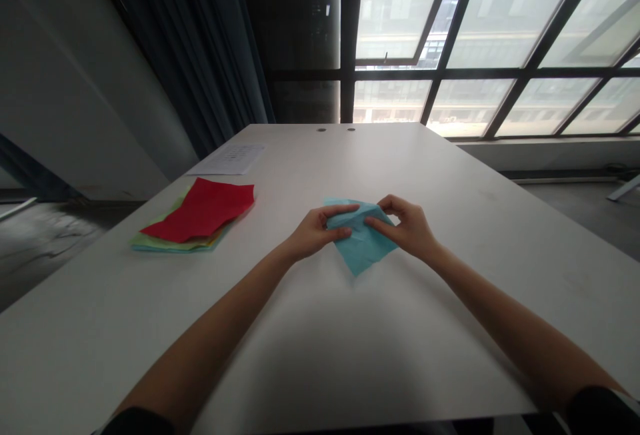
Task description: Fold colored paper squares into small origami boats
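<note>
White table [320, 168], red sheet [207, 208], blue paper [361, 245]

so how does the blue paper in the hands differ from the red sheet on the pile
The blue paper is held by the left hand and right hand; the red sheet lies on top of the pile.
The blue paper looks creased, one corner pointing toward the person; the red sheet looks smoother.
The blue paper shows smaller than the red sheet.
Both look plain, without print.

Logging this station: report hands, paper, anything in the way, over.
Left hand, right hand: both pinching blue paper. Paper creased, one corner toward wearer. Nothing in the way; red sheet apart, at left.
</note>
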### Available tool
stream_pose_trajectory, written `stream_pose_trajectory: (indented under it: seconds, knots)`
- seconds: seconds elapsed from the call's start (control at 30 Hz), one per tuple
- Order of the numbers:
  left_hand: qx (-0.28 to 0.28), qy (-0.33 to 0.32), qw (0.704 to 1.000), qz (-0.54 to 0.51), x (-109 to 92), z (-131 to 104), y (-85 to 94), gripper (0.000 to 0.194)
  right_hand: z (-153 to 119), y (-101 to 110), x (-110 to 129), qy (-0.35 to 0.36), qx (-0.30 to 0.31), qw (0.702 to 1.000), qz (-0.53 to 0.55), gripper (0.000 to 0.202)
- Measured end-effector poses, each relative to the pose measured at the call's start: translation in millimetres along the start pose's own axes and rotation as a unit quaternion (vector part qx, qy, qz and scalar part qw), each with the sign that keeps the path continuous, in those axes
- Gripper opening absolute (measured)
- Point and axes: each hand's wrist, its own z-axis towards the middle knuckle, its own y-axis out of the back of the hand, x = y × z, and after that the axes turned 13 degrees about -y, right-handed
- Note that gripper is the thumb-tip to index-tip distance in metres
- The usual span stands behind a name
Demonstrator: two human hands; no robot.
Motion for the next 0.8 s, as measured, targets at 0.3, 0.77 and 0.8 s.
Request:
stream_pose_trajectory:
  seconds: [0.3,0.77,0.8]
  knots:
    - [0.041,-0.015,0.999,-0.016,1,-1,0.5,0.062,4,-3,-1,-0.048,-0.008,0.995,0.086,0.025]
    - [-0.091,-0.045,0.992,0.074,14,1,-5.3,0.032,-6,-3,6,0.045,-0.074,0.996,-0.034,0.015]
    - [-0.092,-0.049,0.992,0.072,15,2,-4.9,0.031,-6,-3,5,0.059,-0.078,0.994,-0.042,0.014]
